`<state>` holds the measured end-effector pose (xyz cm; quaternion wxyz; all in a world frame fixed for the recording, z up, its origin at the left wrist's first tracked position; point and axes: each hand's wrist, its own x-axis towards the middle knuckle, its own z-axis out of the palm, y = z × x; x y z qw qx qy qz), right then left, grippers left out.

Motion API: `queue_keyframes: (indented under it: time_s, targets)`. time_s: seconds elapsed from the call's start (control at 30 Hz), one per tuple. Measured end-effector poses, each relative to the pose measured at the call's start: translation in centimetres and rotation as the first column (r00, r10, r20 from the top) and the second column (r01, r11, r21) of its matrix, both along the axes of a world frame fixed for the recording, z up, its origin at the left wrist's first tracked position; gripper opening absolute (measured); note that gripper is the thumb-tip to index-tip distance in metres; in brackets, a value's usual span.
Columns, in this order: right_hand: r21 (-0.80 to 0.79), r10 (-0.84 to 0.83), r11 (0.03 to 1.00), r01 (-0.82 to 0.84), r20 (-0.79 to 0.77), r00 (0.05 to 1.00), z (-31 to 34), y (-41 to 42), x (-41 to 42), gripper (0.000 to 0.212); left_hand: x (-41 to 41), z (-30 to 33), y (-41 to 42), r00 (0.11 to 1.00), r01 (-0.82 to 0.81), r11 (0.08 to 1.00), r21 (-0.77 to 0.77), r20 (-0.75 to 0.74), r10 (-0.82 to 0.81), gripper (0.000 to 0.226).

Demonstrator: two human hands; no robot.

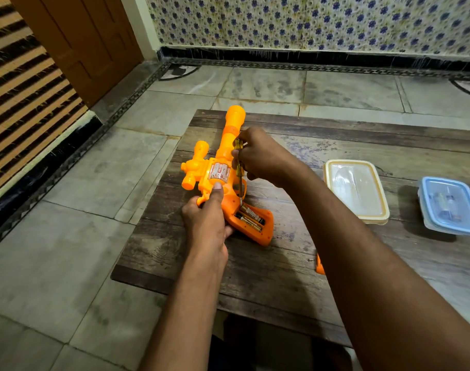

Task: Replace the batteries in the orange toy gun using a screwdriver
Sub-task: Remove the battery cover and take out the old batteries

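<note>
The orange toy gun [223, 156] lies on its side at the left of the low wooden table [282, 263], barrel pointing away. Its grip compartment is uncovered and two black-and-gold batteries [251, 218] lie inside. My left hand [207, 223] grips the gun at the back of the grip, thumb pressed near the clear drum. My right hand [258, 156] holds a yellow-handled screwdriver [239, 170] upright, its thin shaft reaching down to the top end of the batteries. An orange piece [320, 266], perhaps the compartment cover, peeks out beside my right forearm, with a tiny screw [310, 259] next to it.
A cream-lidded plastic box [355, 191] and a blue-lidded box [449, 204] with small items inside stand at the table's right. Tiled floor surrounds the table; a wooden door and patterned wall lie beyond.
</note>
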<state>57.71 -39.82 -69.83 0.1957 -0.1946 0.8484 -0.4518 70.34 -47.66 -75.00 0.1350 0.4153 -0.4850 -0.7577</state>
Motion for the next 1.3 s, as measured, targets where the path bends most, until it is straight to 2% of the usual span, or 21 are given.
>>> queue_keyframes:
  time_s: [0.2,0.3,0.47,0.63,0.77,0.87,0.97,1.1,1.3]
  targets:
    - [0.012,-0.028,1.000,0.027,0.069,0.997,0.0,-0.3,-0.1,0.019,0.1,0.0,0.0,1.000,0.006,1.000,-0.005,0.008,-0.006,0.038]
    - [-0.043,-0.046,0.998,0.053,0.154,0.987,-0.1,-0.1,0.1,0.005,0.1,-0.2,-0.1,1.000,0.011,1.000,-0.016,0.014,-0.011,0.036]
    - [-0.081,-0.045,0.995,0.063,0.210,0.977,0.3,0.0,-0.1,0.025,-0.1,-0.4,-0.2,1.000,0.018,1.000,-0.025,0.018,-0.017,0.036]
    - [-0.151,-0.028,0.986,0.063,0.227,0.974,0.6,0.7,0.7,0.028,-0.1,-0.5,-0.1,1.000,0.020,0.999,-0.033,0.011,-0.020,0.030]
    - [-0.143,-0.046,0.988,0.054,0.063,0.997,0.6,1.7,2.1,0.013,-0.1,-0.3,-0.1,1.000,0.012,0.999,-0.034,0.014,-0.012,0.034]
    - [-0.128,-0.063,0.990,0.050,-0.099,0.993,0.1,2.9,3.6,0.026,0.0,0.0,0.1,1.000,0.009,0.999,-0.032,0.002,-0.009,0.033]
    - [-0.139,-0.051,0.990,0.025,-0.186,0.981,-0.2,4.2,5.8,0.028,-0.1,0.1,0.1,1.000,0.007,1.000,-0.025,-0.012,-0.007,0.024]
    - [-0.030,-0.037,0.999,0.028,-0.395,0.918,-1.1,5.3,8.6,0.032,0.0,0.0,0.0,1.000,0.011,0.999,-0.040,-0.014,-0.011,0.012]
    - [-0.012,-0.030,1.000,0.028,-0.457,0.889,-2.8,5.5,9.5,0.044,-0.1,0.1,0.0,1.000,0.016,0.999,-0.036,-0.015,-0.017,0.021]
